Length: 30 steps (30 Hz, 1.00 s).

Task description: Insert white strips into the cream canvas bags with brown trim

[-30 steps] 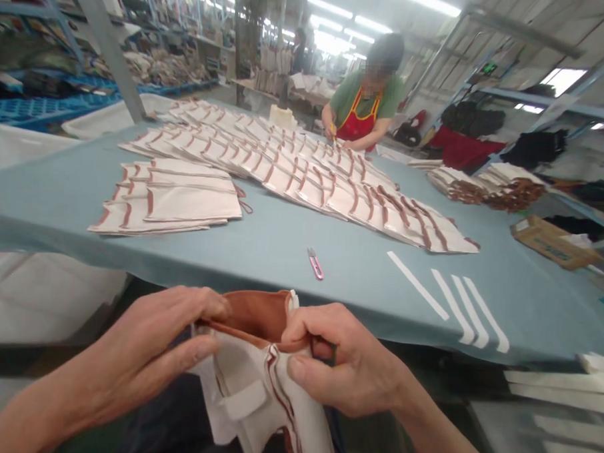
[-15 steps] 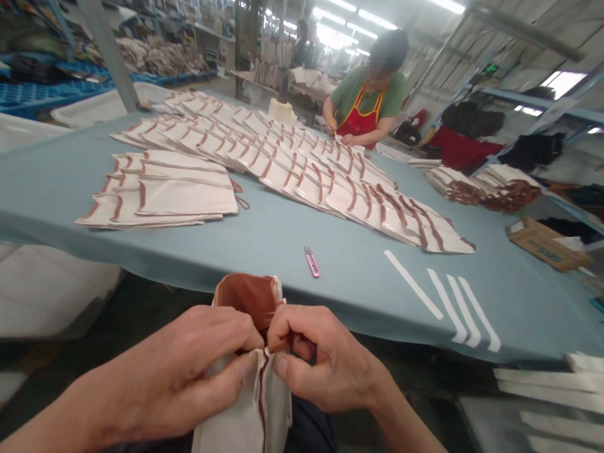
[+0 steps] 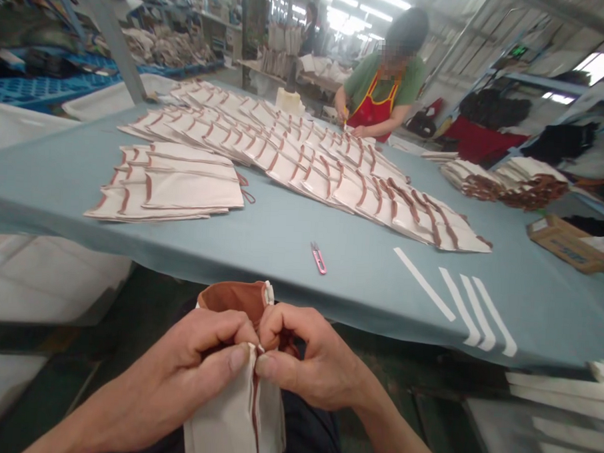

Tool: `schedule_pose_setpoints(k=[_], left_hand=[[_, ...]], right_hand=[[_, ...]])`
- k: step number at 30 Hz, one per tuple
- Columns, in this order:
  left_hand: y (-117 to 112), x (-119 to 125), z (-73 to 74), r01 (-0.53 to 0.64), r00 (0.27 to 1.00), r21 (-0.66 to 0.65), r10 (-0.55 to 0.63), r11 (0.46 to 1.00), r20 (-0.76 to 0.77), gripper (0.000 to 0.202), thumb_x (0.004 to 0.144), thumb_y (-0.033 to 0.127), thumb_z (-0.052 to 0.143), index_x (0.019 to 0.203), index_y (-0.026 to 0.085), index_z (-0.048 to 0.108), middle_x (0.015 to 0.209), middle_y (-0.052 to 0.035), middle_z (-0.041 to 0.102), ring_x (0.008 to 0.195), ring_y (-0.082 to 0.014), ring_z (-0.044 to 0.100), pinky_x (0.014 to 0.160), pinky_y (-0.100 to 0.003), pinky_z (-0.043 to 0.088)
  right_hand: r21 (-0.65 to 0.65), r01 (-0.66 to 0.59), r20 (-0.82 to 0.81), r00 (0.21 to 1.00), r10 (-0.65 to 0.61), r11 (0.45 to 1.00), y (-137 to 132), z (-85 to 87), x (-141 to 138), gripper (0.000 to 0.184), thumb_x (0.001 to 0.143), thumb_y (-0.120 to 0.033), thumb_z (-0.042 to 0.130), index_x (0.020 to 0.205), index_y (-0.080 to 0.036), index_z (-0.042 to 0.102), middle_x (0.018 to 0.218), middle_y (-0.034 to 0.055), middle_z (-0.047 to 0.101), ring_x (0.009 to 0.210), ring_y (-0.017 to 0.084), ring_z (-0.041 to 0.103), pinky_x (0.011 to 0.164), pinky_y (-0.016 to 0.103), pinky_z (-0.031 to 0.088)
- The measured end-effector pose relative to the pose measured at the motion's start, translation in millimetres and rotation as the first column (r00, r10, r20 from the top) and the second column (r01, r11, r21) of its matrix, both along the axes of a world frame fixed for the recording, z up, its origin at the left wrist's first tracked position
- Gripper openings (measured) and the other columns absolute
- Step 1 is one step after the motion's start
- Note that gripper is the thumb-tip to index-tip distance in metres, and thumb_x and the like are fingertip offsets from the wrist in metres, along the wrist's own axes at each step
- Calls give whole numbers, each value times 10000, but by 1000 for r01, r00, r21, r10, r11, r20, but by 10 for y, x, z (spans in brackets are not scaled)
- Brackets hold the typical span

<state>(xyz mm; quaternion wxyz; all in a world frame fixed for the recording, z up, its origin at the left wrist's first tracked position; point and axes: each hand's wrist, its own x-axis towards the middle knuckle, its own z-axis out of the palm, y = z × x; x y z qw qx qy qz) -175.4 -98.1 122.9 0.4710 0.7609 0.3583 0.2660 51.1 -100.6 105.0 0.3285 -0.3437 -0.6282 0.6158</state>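
Note:
A cream cloth bag (image 3: 224, 410) with a brown lining stands upright over my lap, its mouth gaping at the far side. My left hand (image 3: 196, 362) pinches the bag's near edge just left of a brown-trimmed seam. Close against it, my right hand (image 3: 301, 357) pinches the same edge right of the seam, thumb and forefinger together. The fingertips almost meet, and the exact bit of cloth between them is hidden. Beyond the bag, pink thread snips (image 3: 318, 258) lie on the blue-green table (image 3: 276, 235).
Long overlapping rows of cream pouches (image 3: 305, 163) cover the table's middle, with a smaller stack (image 3: 188, 185) at left. Several white strips (image 3: 466, 310) lie to the right, near a cardboard box (image 3: 571, 243). Across the table a person in a red apron (image 3: 374, 106) works.
The bag and both hands have shifted slightly left in view, still pinching at the seam. My left thumb now lies higher along the edge. The view has turned a little left.

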Motion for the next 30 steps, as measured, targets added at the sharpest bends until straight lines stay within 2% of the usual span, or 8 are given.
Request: schedule_pose_setpoints(k=[6,9,14,18,21,24,27,30], left_hand=[[-8,-11,108,28,998,109,-22,994,-60,375,1046,256,478,684,214,568,632,79,522,563,-79,500,537,-154,385],[3,-61,110,31,998,29,-29,999,-63,262,963,273,588,709,214,612,662,80,538,597,-87,495,547,-160,376],[69,-125,27,129,992,-241,-125,962,34,365,1015,414,638,718,210,582,644,87,438,581,-100,376,508,-192,306],[93,-135,-27,123,992,-218,-112,968,64,387,1069,435,603,757,206,611,686,73,485,619,-108,418,538,-195,337],[87,-132,-31,53,998,-101,-56,994,-28,357,1082,388,596,792,202,689,713,60,581,654,-111,514,594,-193,391],[84,-130,-5,59,996,-31,-61,998,-72,325,1085,349,593,825,207,729,747,55,654,698,-113,582,650,-187,426],[80,-143,3,75,996,-78,-79,994,-43,364,1090,380,587,794,204,706,736,51,641,682,-116,564,624,-179,432],[75,-171,-44,65,998,-177,-64,982,10,397,1076,427,591,756,200,650,709,49,590,653,-119,531,579,-171,432]], right_hand=[[174,147,178,968,-178,974,-47,155,-70,170,748,-236,740,717,-223,573,607,-89,459,545,93,368,520,238,283],[267,181,196,951,-237,947,-61,183,-119,179,722,-208,741,696,-220,565,595,-100,428,547,86,350,546,236,295],[190,97,172,976,-131,977,-67,178,-84,170,825,-260,773,785,-220,613,651,-91,497,564,87,367,541,224,316],[210,66,179,978,-105,976,-80,219,-14,110,928,-265,762,935,-208,668,741,-75,592,560,76,400,533,202,348],[367,74,215,963,-162,927,-97,230,4,47,968,-181,709,944,-206,678,773,-58,664,570,76,475,606,205,421],[520,63,236,948,-214,852,-100,208,14,77,995,-136,695,957,-203,704,880,-4,779,674,102,649,669,214,483],[645,28,219,951,-220,764,-87,188,25,77,1046,-147,702,1002,-197,740,968,42,850,829,148,787,746,224,557],[668,-14,224,957,-184,744,-80,195,21,116,1096,-145,666,1050,-188,763,1064,66,887,963,183,850,888,252,615]])
